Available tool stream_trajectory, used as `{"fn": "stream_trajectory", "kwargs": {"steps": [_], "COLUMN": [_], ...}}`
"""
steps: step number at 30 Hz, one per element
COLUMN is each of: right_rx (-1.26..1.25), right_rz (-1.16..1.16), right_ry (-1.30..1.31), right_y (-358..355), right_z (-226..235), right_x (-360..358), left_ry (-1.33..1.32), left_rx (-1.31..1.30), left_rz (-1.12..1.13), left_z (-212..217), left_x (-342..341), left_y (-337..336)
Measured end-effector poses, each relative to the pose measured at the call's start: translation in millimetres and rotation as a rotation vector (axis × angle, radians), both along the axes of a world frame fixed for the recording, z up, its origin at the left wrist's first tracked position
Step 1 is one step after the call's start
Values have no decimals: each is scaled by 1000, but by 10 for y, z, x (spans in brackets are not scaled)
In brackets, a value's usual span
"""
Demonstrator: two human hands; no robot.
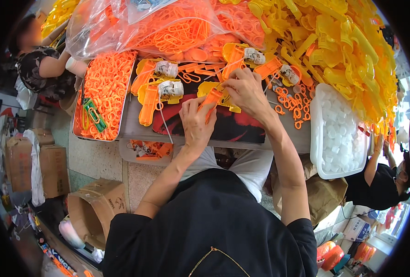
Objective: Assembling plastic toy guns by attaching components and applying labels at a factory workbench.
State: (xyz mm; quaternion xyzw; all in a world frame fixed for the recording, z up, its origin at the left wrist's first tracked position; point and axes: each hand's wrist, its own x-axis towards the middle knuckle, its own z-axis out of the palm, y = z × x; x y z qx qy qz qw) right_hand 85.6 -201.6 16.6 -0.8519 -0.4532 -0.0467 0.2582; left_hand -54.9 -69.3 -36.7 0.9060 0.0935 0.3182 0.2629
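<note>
My left hand (197,121) grips an orange plastic part (212,98), its fingers wrapped round the lower end. My right hand (248,92) is closed in a pinch at the part's upper right; what lies between its fingertips is too small to make out. Beneath both hands sits a yellow plastic shell (232,107) on a black and red mat (232,131). Left of them lie yellow and orange assemblies with clear-white cylinders (170,89), one trailing a thin pale strip (166,122). More such assemblies lie beyond my right hand.
A metal tray (117,135) of orange rings and green-handled cutters (95,115) stands left. Small orange rings (285,99) lie right, beside a white bin (316,152) of white caps. Yellow shells (338,60) heap at back right; a clear bag (89,37) of orange parts lies behind. Two other people sit nearby.
</note>
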Motion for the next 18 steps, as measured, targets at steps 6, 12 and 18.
{"fn": "stream_trajectory", "kwargs": {"steps": [6,12,18], "right_rx": [-60,-285,-150], "right_rz": [-17,-67,40], "right_ry": [25,228,12], "right_y": [38,125,102], "right_z": [-29,34,82], "right_x": [-26,135,65], "left_ry": [-48,-52,-60], "left_rx": [-68,-99,-117], "left_rz": [-39,-44,-48], "left_z": [-51,-60,-44], "left_x": [37,24,19], "left_y": [9,20,12]}}
